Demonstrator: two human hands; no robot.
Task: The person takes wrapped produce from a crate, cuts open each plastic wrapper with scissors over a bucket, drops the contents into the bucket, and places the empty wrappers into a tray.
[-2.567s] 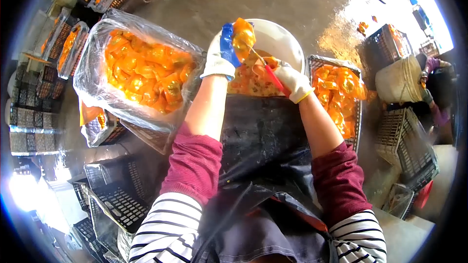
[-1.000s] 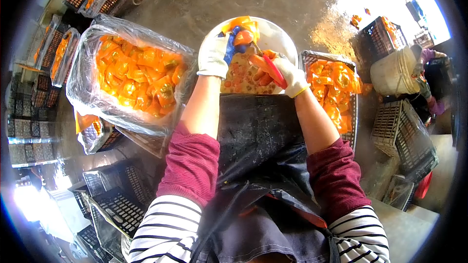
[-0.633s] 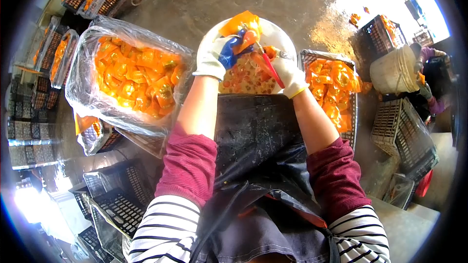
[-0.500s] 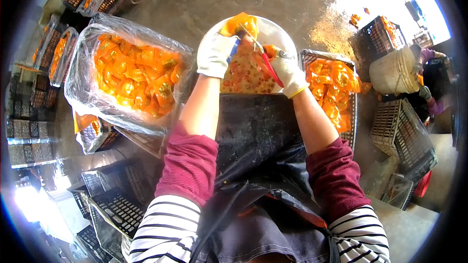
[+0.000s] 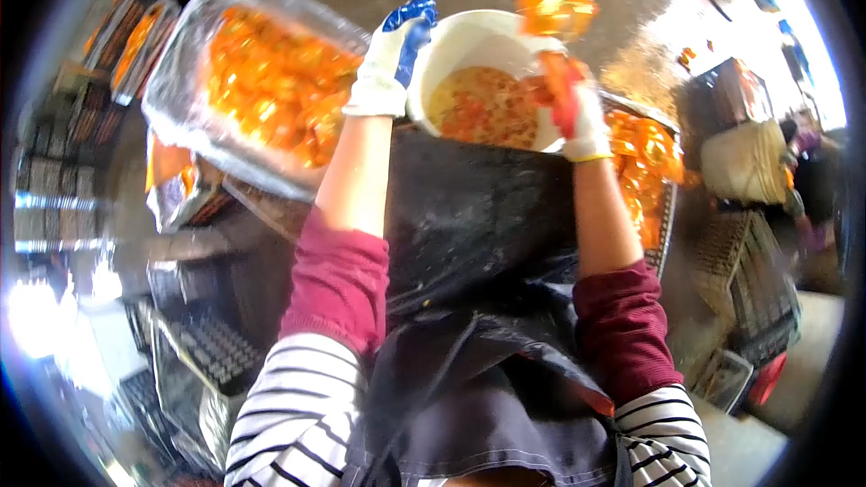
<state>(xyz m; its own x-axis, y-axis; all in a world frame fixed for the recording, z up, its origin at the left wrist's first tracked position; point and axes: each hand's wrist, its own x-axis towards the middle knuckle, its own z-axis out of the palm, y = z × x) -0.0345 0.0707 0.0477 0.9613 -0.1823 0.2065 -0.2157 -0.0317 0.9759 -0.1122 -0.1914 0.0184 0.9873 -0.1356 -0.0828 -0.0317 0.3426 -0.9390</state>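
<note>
My left hand [image 5: 394,56], in a white glove with blue fingers, is beside the left rim of a white bucket [image 5: 446,41]. Its thumb stands apart from the curled fingers, and nothing shows between them. My right hand [image 5: 585,122], gloved and blurred, is closed around a red-handled tool [image 5: 566,95] at the bucket's right side. A shiny orange piece [image 5: 557,9] is above that hand, at the far end of the tool; the contact is blurred. Inside the bucket lies pale liquid with reddish bits [image 5: 487,108].
A plastic-lined crate [image 5: 185,122] of orange pieces stands left of the bucket. Another crate [image 5: 669,216] of orange pieces stands at its right. Farther right are a dirty white bucket [image 5: 744,162], a person's sleeve and gloved hands [image 5: 794,203], and stacked crates [image 5: 758,280].
The orange piece has left my left hand and is now up and right, by my right hand. My hands have moved apart. The view has shifted, and more of the bucket's contents shows.
</note>
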